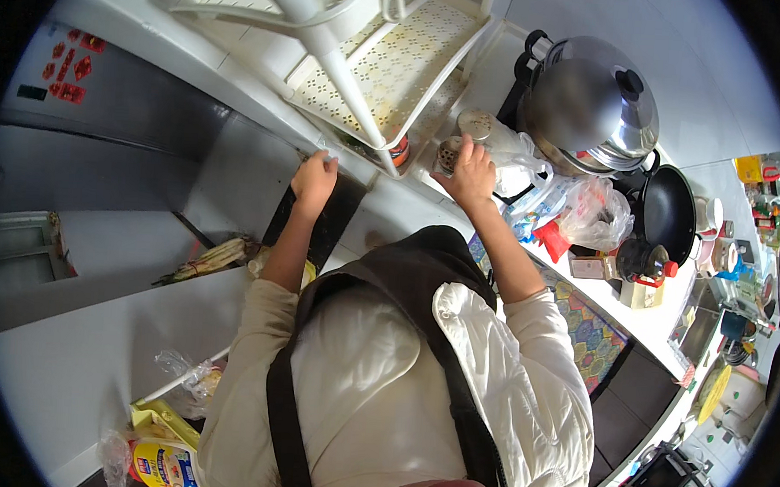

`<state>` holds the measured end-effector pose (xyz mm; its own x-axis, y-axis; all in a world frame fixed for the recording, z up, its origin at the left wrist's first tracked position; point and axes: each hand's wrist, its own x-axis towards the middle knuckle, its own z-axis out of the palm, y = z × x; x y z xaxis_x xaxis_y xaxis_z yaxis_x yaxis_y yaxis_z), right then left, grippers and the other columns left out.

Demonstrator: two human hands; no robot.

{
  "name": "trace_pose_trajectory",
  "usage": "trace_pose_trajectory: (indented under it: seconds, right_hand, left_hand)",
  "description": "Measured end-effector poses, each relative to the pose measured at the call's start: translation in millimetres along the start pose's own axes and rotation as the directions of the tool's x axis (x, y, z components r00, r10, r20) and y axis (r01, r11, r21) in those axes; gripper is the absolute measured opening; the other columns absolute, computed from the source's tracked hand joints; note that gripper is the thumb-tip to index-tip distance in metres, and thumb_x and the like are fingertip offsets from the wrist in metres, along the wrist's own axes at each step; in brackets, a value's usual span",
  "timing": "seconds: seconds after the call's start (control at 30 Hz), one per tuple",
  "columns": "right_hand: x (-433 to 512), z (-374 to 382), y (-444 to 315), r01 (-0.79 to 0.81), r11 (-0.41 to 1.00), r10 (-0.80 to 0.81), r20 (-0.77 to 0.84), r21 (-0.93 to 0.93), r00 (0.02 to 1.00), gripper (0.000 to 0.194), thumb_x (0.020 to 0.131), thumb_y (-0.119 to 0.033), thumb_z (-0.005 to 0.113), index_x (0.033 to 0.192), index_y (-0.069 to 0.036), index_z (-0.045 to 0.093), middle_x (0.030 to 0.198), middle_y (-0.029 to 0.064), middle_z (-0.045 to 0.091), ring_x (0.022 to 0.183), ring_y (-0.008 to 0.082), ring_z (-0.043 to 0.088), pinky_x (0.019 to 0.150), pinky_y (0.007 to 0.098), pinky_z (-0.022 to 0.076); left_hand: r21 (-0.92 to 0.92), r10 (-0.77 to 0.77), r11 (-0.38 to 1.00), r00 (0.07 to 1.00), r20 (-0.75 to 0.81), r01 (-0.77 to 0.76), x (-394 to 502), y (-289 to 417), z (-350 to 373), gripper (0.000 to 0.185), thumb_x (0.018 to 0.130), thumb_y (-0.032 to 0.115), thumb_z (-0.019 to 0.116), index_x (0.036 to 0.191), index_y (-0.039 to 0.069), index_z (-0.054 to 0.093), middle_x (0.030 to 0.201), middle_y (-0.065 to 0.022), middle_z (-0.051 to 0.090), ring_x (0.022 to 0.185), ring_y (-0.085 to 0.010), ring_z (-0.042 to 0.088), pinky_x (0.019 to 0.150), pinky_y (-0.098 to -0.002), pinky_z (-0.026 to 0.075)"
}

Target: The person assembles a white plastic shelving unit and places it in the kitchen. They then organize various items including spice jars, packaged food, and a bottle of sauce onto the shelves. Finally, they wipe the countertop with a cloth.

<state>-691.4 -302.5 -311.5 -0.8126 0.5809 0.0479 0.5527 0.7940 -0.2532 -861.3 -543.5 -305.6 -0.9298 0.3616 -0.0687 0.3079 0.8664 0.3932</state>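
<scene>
My right hand (471, 175) is at a jar with a perforated lid (447, 155), thumb and forefinger around its near side. Whether the hand grips the jar or only touches it is unclear. Just behind stands a second lidded jar (475, 124), partly against a clear plastic bag (523, 154). By the front edge of the white ledge, my left hand (314, 183) has its fingers curled, and I cannot make out anything held in them. Between the hands, a white plastic shelf rack (393, 65) with perforated tiers rises from the counter. A jar with an orange-red label (400, 151) sits under its lower tier.
A large steel pot (628, 124) and a black wok (669, 212) stand on the right. Plastic bags (596, 214) and a dark bottle with a red cap (644, 262) crowd the counter. Vegetable stalks (210, 260) lie at left; a yellow-labelled bottle (163, 466) is lower left.
</scene>
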Motion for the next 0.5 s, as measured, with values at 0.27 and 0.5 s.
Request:
trace_pose_trajectory:
  seconds: [0.27,0.5]
  right_hand:
    - [-3.7,16.7,8.5,0.009,0.979,0.016,-0.122,0.203,0.992,0.088,0.058,-0.027,0.08,0.13,-0.01,0.032,0.105,0.0138,0.049,0.097,0.0315,0.054,0.079,0.0427,0.0468]
    - [-4.3,-28.7,15.0,0.096,0.908,-0.002,-0.225,0.409,0.974,0.086,0.057,-0.026,0.079,0.128,-0.008,0.033,0.11,0.0166,0.048,0.103,0.0361,0.051,0.081,0.0421,0.0478]
  left_hand:
    - [-0.036,0.006,0.999,0.999,0.046,-0.005,-50.1,-55.0,34.6,0.031,0.083,0.034,0.061,0.104,0.011,0.064,0.087,-0.0102,0.068,0.083,-0.0311,0.064,0.069,-0.0415,0.051]
    - [-0.072,-0.148,0.984,0.971,0.188,0.164,-89.6,-88.8,45.4,0.035,0.085,0.034,0.058,0.104,0.006,0.064,0.095,-0.0143,0.067,0.092,-0.0316,0.063,0.078,-0.0396,0.049]
